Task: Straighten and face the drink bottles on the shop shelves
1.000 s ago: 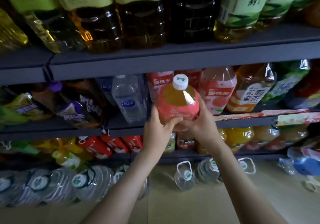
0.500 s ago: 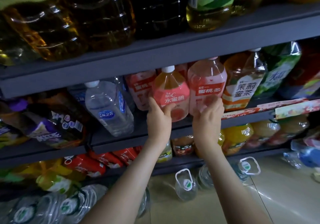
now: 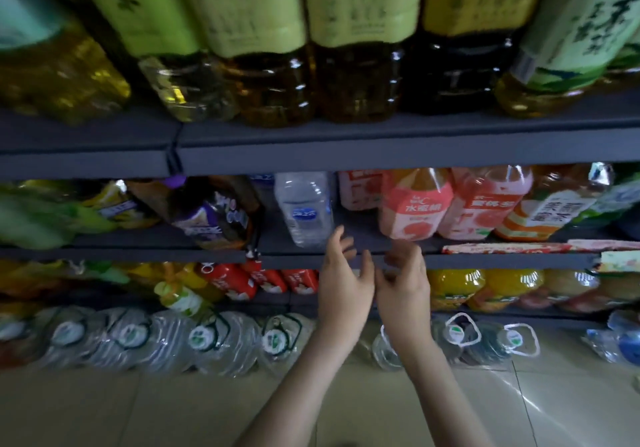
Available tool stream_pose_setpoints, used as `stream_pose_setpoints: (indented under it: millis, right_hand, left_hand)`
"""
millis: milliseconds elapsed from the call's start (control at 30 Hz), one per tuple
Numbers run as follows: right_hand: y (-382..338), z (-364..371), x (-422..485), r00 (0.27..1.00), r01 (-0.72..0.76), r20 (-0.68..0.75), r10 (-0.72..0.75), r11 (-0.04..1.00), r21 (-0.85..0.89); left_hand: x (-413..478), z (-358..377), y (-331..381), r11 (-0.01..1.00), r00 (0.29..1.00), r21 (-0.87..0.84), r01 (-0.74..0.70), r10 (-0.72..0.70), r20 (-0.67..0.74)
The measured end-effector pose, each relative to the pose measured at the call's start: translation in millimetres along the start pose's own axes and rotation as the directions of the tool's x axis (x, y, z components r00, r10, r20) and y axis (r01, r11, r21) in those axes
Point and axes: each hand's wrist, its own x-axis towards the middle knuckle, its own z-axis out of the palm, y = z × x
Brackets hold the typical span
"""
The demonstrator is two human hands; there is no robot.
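On the middle shelf (image 3: 502, 259), head view: one peach bottle (image 3: 414, 209) stood label-forward between one water bottle (image 3: 306, 212) and one pink bottle (image 3: 485, 204). Two hands, left hand (image 3: 341, 275) and right hand (image 3: 403, 280), hovered just below, fingers loosely spread, holding nothing.

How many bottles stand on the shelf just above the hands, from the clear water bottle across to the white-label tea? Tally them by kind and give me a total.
Clear water bottle: 1
Pink-label bottles: 3 (one set further back)
White-label tea bottle: 1
Total: 5. Any others deeper in the shelf are hidden.
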Motion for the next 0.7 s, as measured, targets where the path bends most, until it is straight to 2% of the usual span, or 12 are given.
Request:
stream_pose_setpoints:
  millis: [133, 300, 500, 600, 700]
  right_hand:
    - [-30.3, 31.2, -22.7, 0.997, -0.031, 0.068, 0.03, 0.999, 0.013]
    - [-53.1, 79.7, -27.5, 0.995, -0.098, -0.007, 0.098, 0.995, 0.018]
    - [-66.0, 138.4, 9.0, 0.965, -0.138, -0.222, 0.14, 0.99, 0.025]
    - [-73.8, 156.7, 19.3, 0.938, -0.172, -0.288, 0.192, 0.981, 0.093]
    - [-74.9, 167.9, 29.6, 0.905, -0.162, -0.389, 0.172, 0.985, 0.059]
  left_hand:
    - [-4.6, -52.7, -22.0, 0.999, 0.989, -0.022, 0.041, -0.044, -0.138]
    - [15.3, -98.4, -59.9, 0.996, 0.953, -0.036, 0.078, -0.086, -0.289]
    - [43.7, -136.9, -99.5, 0.997, 0.902, -0.037, 0.074, -0.083, -0.424]
    - [52.1, -153.6, -110.6, 0.996, 0.902, -0.033, 0.086, -0.092, -0.421]
    - [64.2, -163.6, -119.3, 0.998, 0.907, 0.011, 0.065, -0.055, -0.418]
